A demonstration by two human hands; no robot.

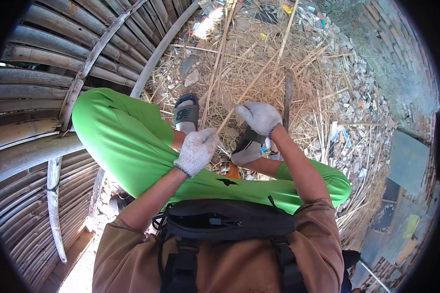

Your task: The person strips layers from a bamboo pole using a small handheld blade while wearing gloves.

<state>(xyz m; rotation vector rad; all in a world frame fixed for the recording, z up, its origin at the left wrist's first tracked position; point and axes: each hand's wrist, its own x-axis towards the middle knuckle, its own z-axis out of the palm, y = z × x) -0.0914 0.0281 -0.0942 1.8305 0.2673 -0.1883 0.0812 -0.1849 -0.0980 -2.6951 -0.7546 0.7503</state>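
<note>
Both my hands wear white knitted gloves. In front of my lap, my left hand (198, 150) is closed around the near end of a thin, pale bamboo strip (225, 122). The strip slants away to the upper right over the straw. Farther along it, my right hand (260, 117) is closed, its thumb and fingertips at the strip. A long, dark, flat piece (288, 94) lies just beyond my right hand; I cannot tell whether it is a blade or wood. An orange object (233, 171) shows partly between my feet, below the right hand.
Straw and loose strips (259, 63) cover the ground ahead, mixed with rubble and litter (366, 141) at the right. A curved bamboo slat wall (44, 58) rises on the left, a brick wall (401, 53) on the right. My sandalled feet and a black waist bag (230, 217) are close by.
</note>
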